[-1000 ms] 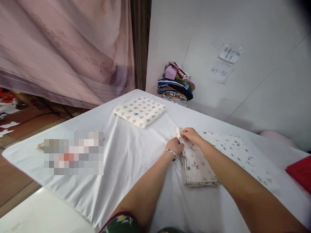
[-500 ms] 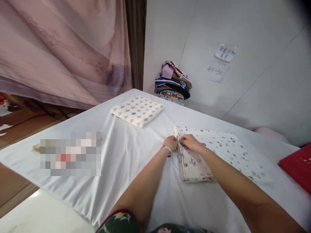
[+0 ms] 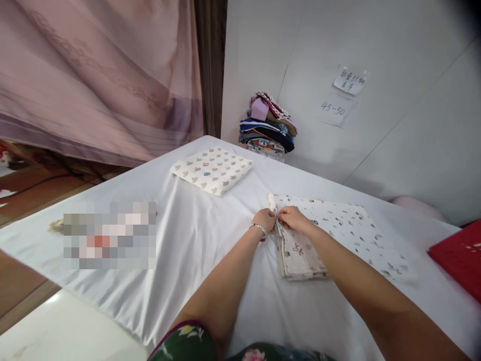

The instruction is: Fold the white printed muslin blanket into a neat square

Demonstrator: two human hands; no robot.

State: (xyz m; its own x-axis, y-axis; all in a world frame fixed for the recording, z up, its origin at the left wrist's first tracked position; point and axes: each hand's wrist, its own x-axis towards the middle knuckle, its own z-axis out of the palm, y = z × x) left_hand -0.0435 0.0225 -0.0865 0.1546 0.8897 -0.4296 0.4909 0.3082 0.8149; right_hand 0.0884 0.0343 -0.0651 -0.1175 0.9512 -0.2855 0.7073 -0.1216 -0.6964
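A patterned cream cloth, folded into a narrow strip, lies on the white-sheeted table. My left hand, with a bracelet at the wrist, and my right hand meet at its far end. Both pinch the cloth's edge with closed fingers. Beside it to the right lies a flat white cloth with small dark marks.
A folded cloth with a grey print lies at the far left of the table. A stack of coloured fabrics stands against the wall. A red item sits at the right edge. Pink curtains hang at the left.
My hands have drawn closer together at the far end of the folded cloth. The view has shifted slightly.
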